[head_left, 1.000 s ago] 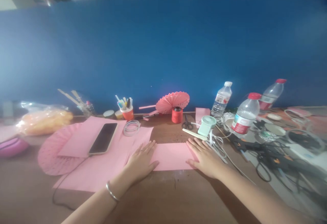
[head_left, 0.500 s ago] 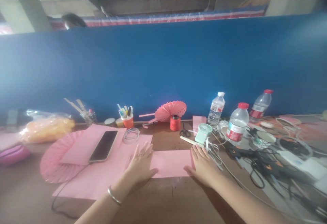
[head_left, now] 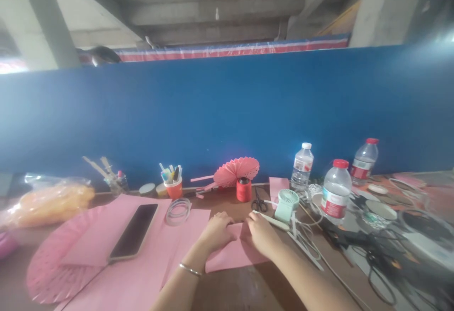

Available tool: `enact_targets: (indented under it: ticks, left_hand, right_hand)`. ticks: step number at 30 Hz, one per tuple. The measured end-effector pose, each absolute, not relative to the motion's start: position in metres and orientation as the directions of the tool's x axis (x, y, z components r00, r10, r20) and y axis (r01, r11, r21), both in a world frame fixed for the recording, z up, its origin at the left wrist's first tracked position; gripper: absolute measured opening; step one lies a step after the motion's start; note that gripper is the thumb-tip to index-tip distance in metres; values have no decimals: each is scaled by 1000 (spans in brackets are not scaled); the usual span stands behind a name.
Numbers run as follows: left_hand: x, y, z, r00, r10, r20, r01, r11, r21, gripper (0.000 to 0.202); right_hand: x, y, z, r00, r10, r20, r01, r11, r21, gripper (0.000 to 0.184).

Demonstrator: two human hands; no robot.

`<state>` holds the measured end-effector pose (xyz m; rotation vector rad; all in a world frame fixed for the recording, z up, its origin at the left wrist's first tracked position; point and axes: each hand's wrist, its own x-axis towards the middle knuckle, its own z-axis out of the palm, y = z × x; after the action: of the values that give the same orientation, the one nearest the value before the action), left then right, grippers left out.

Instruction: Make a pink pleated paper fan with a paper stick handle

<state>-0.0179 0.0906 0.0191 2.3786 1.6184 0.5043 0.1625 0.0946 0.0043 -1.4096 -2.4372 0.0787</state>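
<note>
A rectangular sheet of pink paper (head_left: 230, 256) lies on the brown table in front of me, partly covered by both hands. My left hand (head_left: 217, 233), with a silver bangle on its wrist, curls its fingers at the far left edge of the sheet. On the far right edge, my right hand (head_left: 262, 236) bends its fingers down and grips the paper. The hands are close together, and the fingertips are partly hidden. Just beyond the right hand are a pale-handled tool (head_left: 271, 221) and a mint-green handheld fan (head_left: 287, 204).
At left, a smartphone (head_left: 135, 230) lies on larger pink sheets (head_left: 149, 273) beside a pleated pink paper piece (head_left: 46, 268). Along the blue partition (head_left: 213, 103) stand a pen cup (head_left: 173, 189), red thread spool (head_left: 243, 190), scissors (head_left: 259, 201) and bottles (head_left: 336, 193). Cables (head_left: 379, 263) clutter the right.
Both hands have moved inward and to the far edge of the pink sheet, from lying flat at its sides to curled fingers. The camera view has tilted up slightly.
</note>
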Motion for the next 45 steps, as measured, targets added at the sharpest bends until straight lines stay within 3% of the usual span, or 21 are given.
enact_targets:
  ticks: [4, 6, 8, 11, 13, 15, 18, 21, 23, 27, 31, 33, 36, 40, 43, 45]
  left_hand:
    - [-21, 92, 14, 248, 939, 237, 822, -334, 462, 7]
    - [-24, 94, 12, 162, 950, 266, 791, -286, 541, 7]
    - [-27, 98, 11, 64, 957, 282, 735, -237, 636, 9]
    - [-28, 104, 11, -56, 958, 280, 595, -193, 780, 17]
    - [-24, 106, 10, -71, 962, 265, 475, -201, 857, 25]
    - [-19, 103, 7, -52, 975, 214, 255, -194, 947, 32]
    - [-10, 96, 2, -20, 994, 108, -122, -109, 987, 36]
    - [-1, 89, 1, 45, 997, 55, -234, -43, 971, 33]
    - [5, 85, 5, 126, 991, 44, -307, -4, 952, 31]
    - [15, 78, 17, 268, 956, 116, -483, 29, 875, 37]
    - [20, 72, 23, 284, 947, 149, -589, 50, 806, 40]
    - [23, 68, 25, 322, 931, 172, -592, 56, 804, 45]
    - [28, 64, 28, 379, 899, 219, -553, 31, 832, 54]
    - [29, 62, 31, 364, 907, 212, -456, -25, 890, 49]
    - [27, 63, 29, 411, 900, 143, -390, 32, 920, 48]
    - [25, 64, 27, 488, 872, 45, -317, 129, 940, 47]
  right_hand:
    - [162, 97, -5, -383, 775, 502, 797, 553, -245, 26]
    - [162, 97, -5, -231, 699, 677, 790, 541, -290, 40]
    - [161, 97, -5, -23, 641, 767, 765, 505, -399, 55]
    - [159, 98, -7, 214, 709, 672, 545, 484, -685, 70]
    - [158, 99, -8, 149, 866, 477, 252, 434, -865, 60]
    - [156, 98, -7, -24, 948, 319, -6, 319, -948, 40]
    - [154, 92, 0, -108, 965, 240, -261, 205, -943, 38]
    - [152, 86, 6, -119, 959, 256, -410, 188, -892, 39]
    - [151, 85, 6, -108, 950, 293, -397, 229, -889, 30]
    - [150, 85, 0, -61, 893, 446, -75, 442, -894, 46]
    - [147, 82, -5, -113, 810, 576, 324, 578, -749, 46]
    - [148, 81, -6, -105, 791, 603, 429, 583, -690, 44]
    - [149, 80, -7, -128, 771, 624, 448, 606, -657, 42]
    - [148, 80, -5, -45, 811, 584, 236, 576, -782, 45]
    - [146, 82, 2, 9, 925, 379, -210, 373, -904, 64]
    - [145, 83, 8, -112, 968, 223, -476, 144, -868, 61]
